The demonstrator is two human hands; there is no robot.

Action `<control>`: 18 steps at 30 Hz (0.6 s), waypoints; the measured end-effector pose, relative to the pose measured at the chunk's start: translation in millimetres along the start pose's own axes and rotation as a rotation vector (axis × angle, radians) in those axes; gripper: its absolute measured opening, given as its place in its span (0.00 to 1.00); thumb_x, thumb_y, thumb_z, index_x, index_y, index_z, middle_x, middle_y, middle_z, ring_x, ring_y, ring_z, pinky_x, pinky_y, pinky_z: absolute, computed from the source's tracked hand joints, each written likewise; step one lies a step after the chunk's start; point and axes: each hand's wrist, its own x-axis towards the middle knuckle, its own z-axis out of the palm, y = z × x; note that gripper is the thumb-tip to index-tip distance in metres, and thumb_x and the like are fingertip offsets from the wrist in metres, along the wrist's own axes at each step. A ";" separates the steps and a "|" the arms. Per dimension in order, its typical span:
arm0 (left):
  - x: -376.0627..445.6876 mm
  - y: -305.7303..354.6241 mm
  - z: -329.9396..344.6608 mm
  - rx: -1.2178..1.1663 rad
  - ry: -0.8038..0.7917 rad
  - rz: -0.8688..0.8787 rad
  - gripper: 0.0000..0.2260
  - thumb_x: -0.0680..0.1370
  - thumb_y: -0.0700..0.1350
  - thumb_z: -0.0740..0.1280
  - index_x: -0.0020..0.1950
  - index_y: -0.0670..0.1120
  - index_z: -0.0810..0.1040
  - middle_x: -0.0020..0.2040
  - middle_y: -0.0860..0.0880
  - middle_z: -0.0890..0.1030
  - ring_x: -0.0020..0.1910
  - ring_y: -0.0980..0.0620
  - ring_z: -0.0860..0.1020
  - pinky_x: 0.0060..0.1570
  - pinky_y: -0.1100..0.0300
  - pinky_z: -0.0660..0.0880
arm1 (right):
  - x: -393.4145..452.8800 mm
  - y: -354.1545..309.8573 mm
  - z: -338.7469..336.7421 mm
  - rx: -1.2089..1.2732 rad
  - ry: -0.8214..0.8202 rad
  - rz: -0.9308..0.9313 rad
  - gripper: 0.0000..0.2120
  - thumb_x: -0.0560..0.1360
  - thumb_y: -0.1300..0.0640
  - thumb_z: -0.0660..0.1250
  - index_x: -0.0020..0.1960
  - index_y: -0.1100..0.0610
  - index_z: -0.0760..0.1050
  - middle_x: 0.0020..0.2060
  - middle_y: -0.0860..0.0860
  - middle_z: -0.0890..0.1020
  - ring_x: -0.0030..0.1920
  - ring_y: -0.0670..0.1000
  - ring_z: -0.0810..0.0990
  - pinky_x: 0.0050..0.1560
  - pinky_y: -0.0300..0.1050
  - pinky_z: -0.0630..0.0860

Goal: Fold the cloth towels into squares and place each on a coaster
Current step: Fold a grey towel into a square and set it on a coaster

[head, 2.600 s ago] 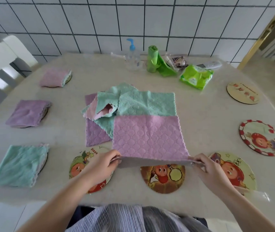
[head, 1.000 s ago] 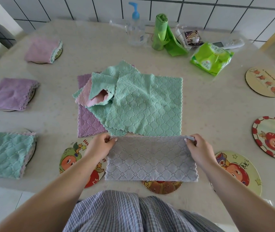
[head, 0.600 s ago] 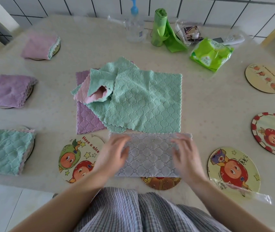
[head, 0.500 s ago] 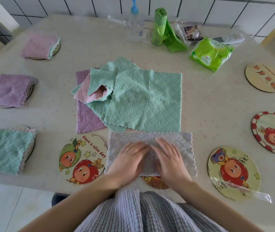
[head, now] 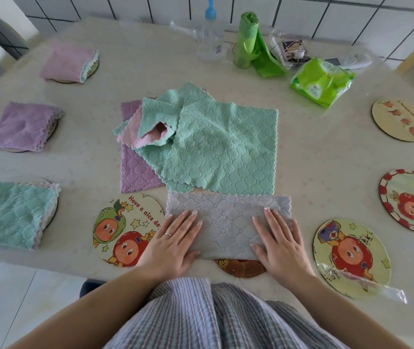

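Hands slid apart, left hand, right hand flat on grey towel ends

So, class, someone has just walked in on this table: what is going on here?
A person is folding cloth towels. Both hands, left and right, press flat on a grey towel folded into a rectangle at the near edge, partly covering a brown coaster. Three folded towels already sit on coasters at the left, such as the green one. A pile of unfolded towels waits in the middle, and several picture coasters, such as the one at the right, remain bare.
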 end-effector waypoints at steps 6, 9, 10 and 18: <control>-18.9 -13.2 -0.1 -0.004 0.011 -0.048 0.27 0.80 0.58 0.48 0.74 0.44 0.60 0.74 0.44 0.61 0.74 0.46 0.56 0.69 0.44 0.56 | -9.6 22.4 -3.3 -0.009 -0.036 0.060 0.29 0.77 0.36 0.41 0.75 0.47 0.52 0.75 0.51 0.57 0.74 0.49 0.50 0.71 0.59 0.44; -24.9 -12.0 -0.7 -0.046 0.071 -0.092 0.24 0.79 0.53 0.50 0.72 0.44 0.64 0.73 0.45 0.64 0.74 0.48 0.56 0.69 0.42 0.54 | -5.6 21.6 -12.9 0.108 0.041 0.080 0.24 0.77 0.41 0.52 0.71 0.47 0.63 0.73 0.48 0.62 0.74 0.48 0.55 0.73 0.59 0.42; -24.6 -9.4 -2.2 -0.081 0.099 -0.119 0.23 0.78 0.51 0.53 0.72 0.45 0.65 0.73 0.46 0.65 0.74 0.49 0.56 0.70 0.41 0.52 | -0.8 19.8 -17.0 0.176 0.085 0.102 0.20 0.77 0.45 0.57 0.67 0.48 0.68 0.71 0.47 0.65 0.73 0.48 0.59 0.73 0.60 0.43; 23.3 55.7 -41.7 -0.334 0.018 0.132 0.13 0.78 0.44 0.60 0.63 0.49 0.73 0.60 0.52 0.76 0.59 0.55 0.73 0.64 0.55 0.69 | 70.9 -38.4 -56.0 0.366 0.045 -0.050 0.11 0.77 0.53 0.62 0.58 0.52 0.75 0.62 0.44 0.73 0.65 0.47 0.68 0.71 0.49 0.56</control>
